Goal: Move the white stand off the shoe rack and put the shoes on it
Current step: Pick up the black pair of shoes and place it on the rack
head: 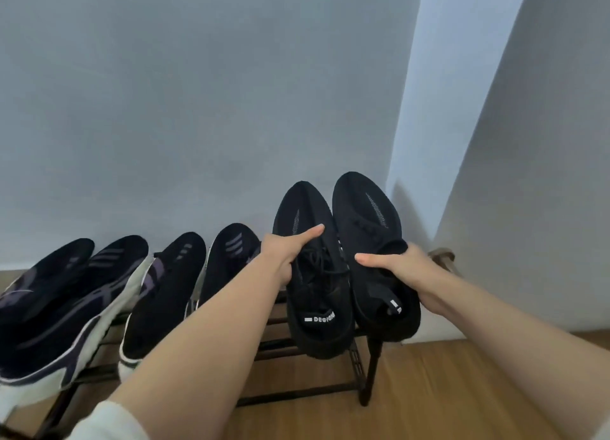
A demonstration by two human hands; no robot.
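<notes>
Two all-black sneakers are at the right end of the dark metal shoe rack (297, 347). My left hand (287, 251) grips the left black sneaker (310, 294) by its laces, thumb on the upper. My right hand (396, 264) holds the right black sneaker (366, 218) at its collar. Both shoes point toes toward the wall, heels over the rack's front. Whether they rest on the rack or hang just above it, I cannot tell. No white stand is in view.
Two more pairs sit on the rack to the left: black sneakers with white soles (165, 294) and black-and-purple ones (56, 307). A grey wall (198, 109) stands right behind. Wooden floor (462, 390) lies to the right, with a beige object (440, 254) by the corner.
</notes>
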